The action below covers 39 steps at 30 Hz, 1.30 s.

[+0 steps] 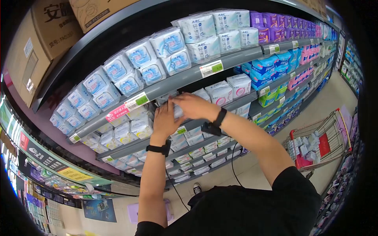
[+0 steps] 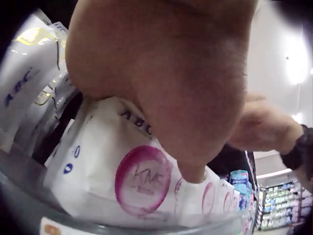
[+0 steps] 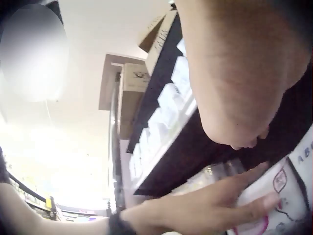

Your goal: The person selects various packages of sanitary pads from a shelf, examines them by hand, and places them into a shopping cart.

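Both hands are at the second shelf, at a row of white sanitary pad packs with pink circles. My left hand [image 1: 164, 120] lies with straight fingers against one white pad pack [image 2: 98, 161], whose ABC lettering shows beneath the palm in the left wrist view. The right wrist view has the left fingers [image 3: 234, 213] spread across the pack fronts. My right hand [image 1: 193, 105] reaches over the row from the right, its fingers close to the left fingertips. Its palm side is hidden, and I cannot tell whether it grips a pack.
Blue-and-white packs [image 1: 118, 69] fill the upper shelf, whose edge [image 1: 173, 82] overhangs the hands. Cardboard boxes [image 1: 51, 43] stand on top. Yellow-marked packs [image 1: 141, 126] sit to the left, more pink-circle packs [image 1: 220, 93] to the right. A shopping cart [image 1: 319, 137] holding white packs stands behind right.
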Each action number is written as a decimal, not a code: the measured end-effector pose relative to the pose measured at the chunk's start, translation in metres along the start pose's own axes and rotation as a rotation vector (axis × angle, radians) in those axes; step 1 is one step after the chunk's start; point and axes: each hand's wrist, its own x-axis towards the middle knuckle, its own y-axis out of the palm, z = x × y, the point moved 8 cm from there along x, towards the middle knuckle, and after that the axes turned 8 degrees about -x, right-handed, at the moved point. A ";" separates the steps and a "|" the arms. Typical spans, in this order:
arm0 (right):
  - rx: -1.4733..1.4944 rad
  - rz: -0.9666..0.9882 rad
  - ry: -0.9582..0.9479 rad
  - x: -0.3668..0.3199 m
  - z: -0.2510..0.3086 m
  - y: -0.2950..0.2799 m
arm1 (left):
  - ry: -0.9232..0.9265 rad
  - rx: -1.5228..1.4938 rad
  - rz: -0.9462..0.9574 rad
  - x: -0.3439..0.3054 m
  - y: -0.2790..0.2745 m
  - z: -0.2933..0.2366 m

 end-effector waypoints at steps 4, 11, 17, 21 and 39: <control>0.142 -0.216 -0.033 -0.043 0.048 -0.053 | 0.046 0.063 0.025 -0.007 0.012 0.014; 0.600 0.017 0.080 -0.147 0.088 -0.020 | -0.011 0.170 -0.031 -0.008 0.004 0.001; 0.733 0.133 0.509 -0.309 0.063 0.027 | 0.071 0.163 -0.397 0.010 -0.037 -0.068; 0.752 0.168 0.884 -0.436 0.057 0.027 | 0.396 -0.369 -0.281 0.008 0.001 -0.183; 0.921 0.067 1.312 -0.611 0.100 -0.050 | 0.993 -1.095 1.631 -0.139 0.262 -0.528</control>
